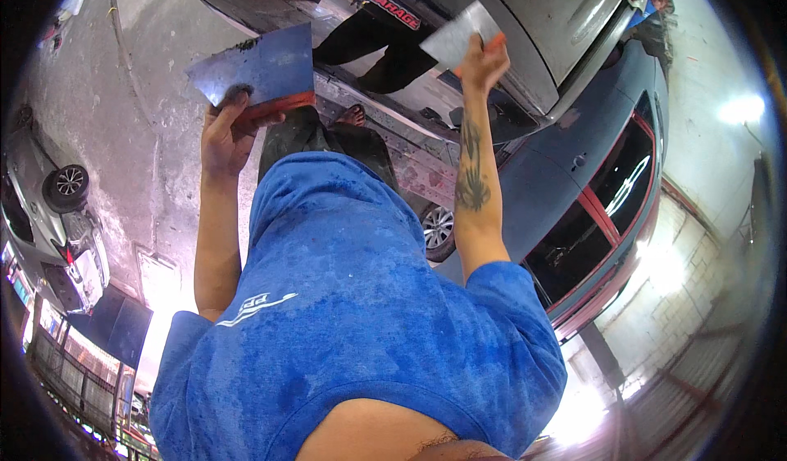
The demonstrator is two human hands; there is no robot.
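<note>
My left hand (225, 139) is closed on the red-edged side of a wide metal putty spreader (275, 63), its thumb lying over the blade. A dark smear runs along the far edge of that blade. To the right, my right hand (484, 67) grips a smaller metal putty spreader (457, 36) with an orange-red edge. This blade shows in front of the grey car body (525, 10); whether it touches the panel I cannot tell. The two spreaders are apart.
A blue-grey car (574, 166) with red window frames stands close on my right. Another person (656, 30) is at the far right, beyond the cars. A silver car (49, 223) is at the left, and a cable (123, 51) lies on the stained concrete floor (164, 75).
</note>
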